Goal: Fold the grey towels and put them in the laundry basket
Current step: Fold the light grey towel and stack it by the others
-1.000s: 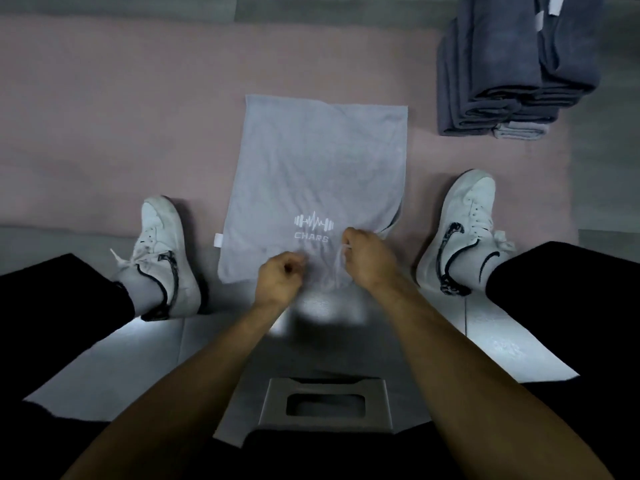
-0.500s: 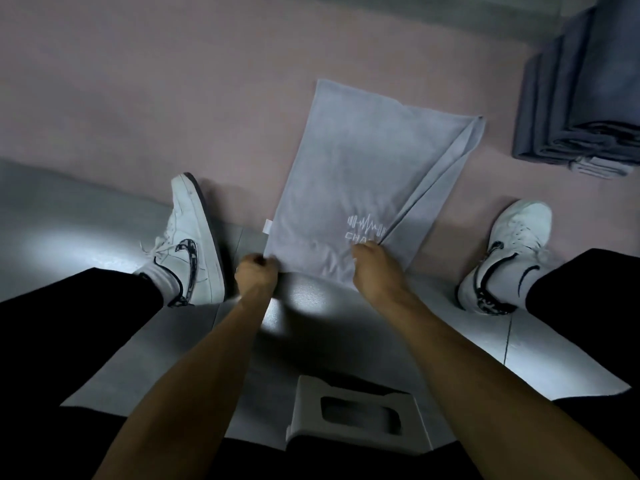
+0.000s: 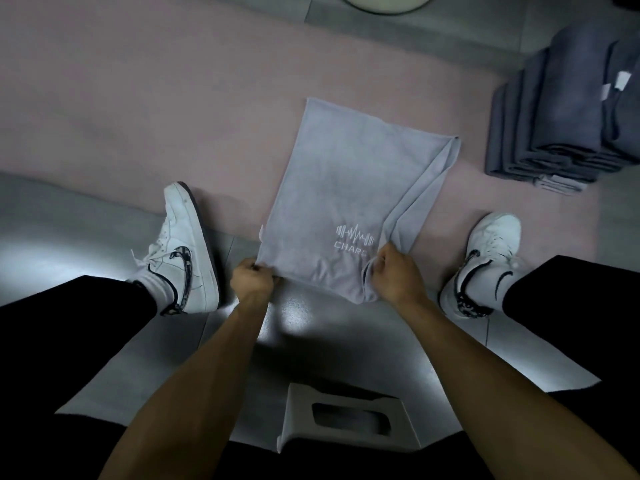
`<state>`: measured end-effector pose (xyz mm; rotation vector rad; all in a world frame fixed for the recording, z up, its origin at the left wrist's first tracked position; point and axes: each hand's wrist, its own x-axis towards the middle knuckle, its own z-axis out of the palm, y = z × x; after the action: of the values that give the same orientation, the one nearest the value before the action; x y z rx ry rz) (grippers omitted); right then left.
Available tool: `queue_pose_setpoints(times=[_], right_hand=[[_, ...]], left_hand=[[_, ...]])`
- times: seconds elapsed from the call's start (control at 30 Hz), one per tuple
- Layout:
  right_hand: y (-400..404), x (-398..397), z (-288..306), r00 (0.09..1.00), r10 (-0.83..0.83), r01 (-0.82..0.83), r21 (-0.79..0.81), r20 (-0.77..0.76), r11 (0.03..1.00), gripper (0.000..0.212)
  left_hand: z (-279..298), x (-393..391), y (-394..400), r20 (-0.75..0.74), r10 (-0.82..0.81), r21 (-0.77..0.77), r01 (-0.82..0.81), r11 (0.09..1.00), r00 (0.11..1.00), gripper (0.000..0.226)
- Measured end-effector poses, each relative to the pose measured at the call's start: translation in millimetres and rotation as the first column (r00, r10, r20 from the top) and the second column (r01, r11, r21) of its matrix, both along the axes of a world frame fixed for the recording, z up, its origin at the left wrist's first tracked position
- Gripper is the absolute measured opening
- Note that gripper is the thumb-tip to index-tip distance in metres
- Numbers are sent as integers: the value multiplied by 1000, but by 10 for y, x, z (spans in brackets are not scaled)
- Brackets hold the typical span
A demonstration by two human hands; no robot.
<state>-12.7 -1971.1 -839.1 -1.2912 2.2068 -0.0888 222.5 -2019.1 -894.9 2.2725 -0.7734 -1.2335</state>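
A light grey towel (image 3: 339, 188) with a white logo lies on the pink mat between my feet, folded lengthwise. My left hand (image 3: 251, 280) pinches its near left corner. The near right corner is gripped by my right hand (image 3: 396, 275), where the cloth bunches and its right edge lifts into a loose fold. A stack of folded dark grey towels (image 3: 568, 109) sits at the far right. No laundry basket can be made out for certain.
My white sneakers (image 3: 183, 247) (image 3: 485, 261) flank the towel. The pink mat (image 3: 138, 109) covers the floor ahead; glossy grey tiles lie near me. A grey stool seat with a handle slot (image 3: 346, 417) is below me. A pale round rim (image 3: 384, 3) shows at the top edge.
My hands have spread apart from the middle of the near edge to its two corners. The towel's right edge has lifted and bunched. The view has swung left.
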Motion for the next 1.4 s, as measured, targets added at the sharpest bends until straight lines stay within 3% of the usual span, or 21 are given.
queue_pose_setpoints(times=[0.17,0.23,0.4,0.67,0.97,1.2,1.4], right_hand=[[111,-11,73,998,-43,43,-10,37,999,14],[151,-2,74,999,-17,18,-10,32,1000,9],[191,9,75,1000,14,-14,-6,13,1000,15],[200,25,26,999,31,-31,-6,26,1000,13],[171,39,-74,998,45,-46,28,34,999,13],[125,94,-118,996,74,-75,38,40,996,10],[110,120,-119,995,83,-86,47,56,995,11]], left_hand=[[106,-27,193,44,-108,-187,115,976,993,12],[72,-10,237,-4,-115,-223,112,969,993,10],[40,17,204,37,-148,-127,152,980,988,18],[-105,31,118,67,-72,-53,75,996,995,25],[-279,173,19,-163,189,91,-176,980,969,12],[-352,203,-23,17,78,94,-80,992,997,9],[-355,175,-47,-14,15,106,-13,994,1000,14]])
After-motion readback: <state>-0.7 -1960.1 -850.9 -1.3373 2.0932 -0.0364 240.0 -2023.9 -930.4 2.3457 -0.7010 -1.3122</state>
